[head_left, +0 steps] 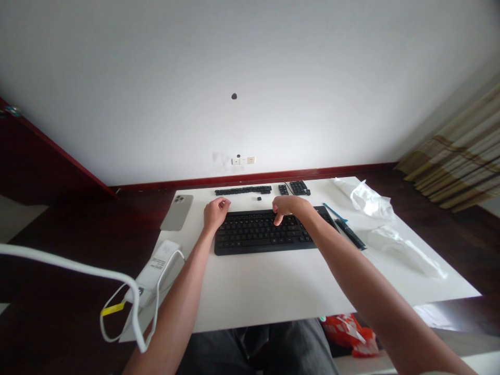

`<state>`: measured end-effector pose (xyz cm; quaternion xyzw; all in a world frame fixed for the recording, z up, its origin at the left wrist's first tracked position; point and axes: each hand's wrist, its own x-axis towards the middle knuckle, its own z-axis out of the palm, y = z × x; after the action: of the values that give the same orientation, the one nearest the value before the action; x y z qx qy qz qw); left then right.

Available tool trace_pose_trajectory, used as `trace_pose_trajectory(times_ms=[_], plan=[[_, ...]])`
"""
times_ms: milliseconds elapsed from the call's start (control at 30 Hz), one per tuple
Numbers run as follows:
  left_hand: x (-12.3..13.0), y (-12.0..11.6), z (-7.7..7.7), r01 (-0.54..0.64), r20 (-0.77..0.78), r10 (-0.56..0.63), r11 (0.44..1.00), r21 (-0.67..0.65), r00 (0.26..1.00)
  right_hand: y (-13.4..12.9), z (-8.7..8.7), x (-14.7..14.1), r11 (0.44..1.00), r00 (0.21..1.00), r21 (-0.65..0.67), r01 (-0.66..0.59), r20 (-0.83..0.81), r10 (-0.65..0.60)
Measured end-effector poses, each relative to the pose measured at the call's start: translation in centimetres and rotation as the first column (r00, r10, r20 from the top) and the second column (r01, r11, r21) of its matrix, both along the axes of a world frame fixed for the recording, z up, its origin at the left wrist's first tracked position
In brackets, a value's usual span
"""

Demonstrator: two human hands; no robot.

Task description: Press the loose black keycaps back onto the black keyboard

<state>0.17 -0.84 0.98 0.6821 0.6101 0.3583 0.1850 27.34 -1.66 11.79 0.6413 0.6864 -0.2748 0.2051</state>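
Observation:
A black keyboard (pixel 258 240) lies on the white table. My left hand (pixel 217 212) is at its far left corner, fingers curled and thumb drawn to the fingertips; anything pinched there is too small to make out. My right hand (pixel 288 205) is over the upper middle of the keyboard. Its thumb points down at the keys, apart from the folded fingers, and I see nothing held in it. Behind the keyboard are a row of black keycaps (pixel 242 191), a small cluster of keycaps (pixel 283 190), a larger block of keycaps (pixel 299 188) and one loose keycap (pixel 259 198).
On the left are a phone (pixel 177 212) and a white power strip (pixel 159 264) with a looping white cable (pixel 135 307). To the right lie a blue thin tool (pixel 335 212), a black strip (pixel 350 234) and crumpled white plastic bags (pixel 369 200). A red bag (pixel 347 333) sits below the table edge.

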Motion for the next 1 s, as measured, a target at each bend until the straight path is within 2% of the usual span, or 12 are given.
trace_pose_trajectory(times_ms=[133, 533, 1000], plan=[[0.0, 0.0, 0.0, 0.003, -0.005, -0.004, 1.000, -0.006, 1.000, 0.2, 0.1, -0.4, 0.999, 0.999, 0.025, 0.035, 0.039, -0.036], [0.0, 0.1, 0.0, 0.005, -0.034, -0.005, 1.000, -0.015, 0.999, 0.1, -0.4, -0.6, 1.000, 0.995, 0.013, 0.027, 0.100, -0.028], [0.2, -0.2, 0.4, 0.003, -0.028, -0.004, 0.999, -0.039, 1.000, -0.3, -1.5, -0.1, 0.998, 0.997, 0.059, 0.007, 0.072, -0.011]])
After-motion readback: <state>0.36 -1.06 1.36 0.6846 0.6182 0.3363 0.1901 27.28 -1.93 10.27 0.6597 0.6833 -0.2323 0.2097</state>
